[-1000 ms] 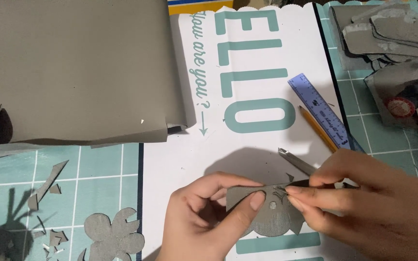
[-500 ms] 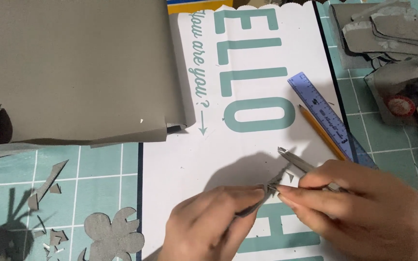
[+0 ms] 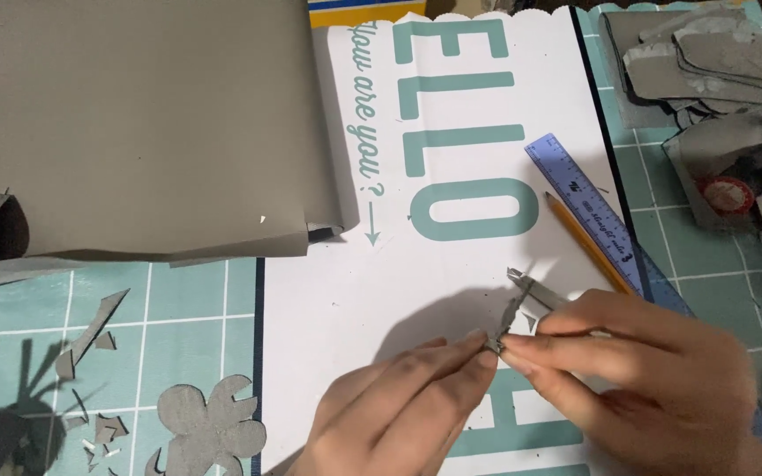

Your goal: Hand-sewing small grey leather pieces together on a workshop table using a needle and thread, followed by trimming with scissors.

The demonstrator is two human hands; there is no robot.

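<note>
Two hands — left hand (image 3: 399, 397) and right hand (image 3: 637, 370) — pinching one small grey scrap (image 3: 493, 342) together over the white sheet (image 3: 451, 282). Nearby: one ruler (image 3: 586, 211), one pencil (image 3: 586, 241), one grey flower cutout (image 3: 209, 423) — none blocking.

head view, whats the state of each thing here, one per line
left hand: pinching a small grey paper piece
right hand: pinching the same piece
grey sheet: lying flat, right edge curled
flower cutout: flat on the mat
pencil: lying beside the ruler
</note>
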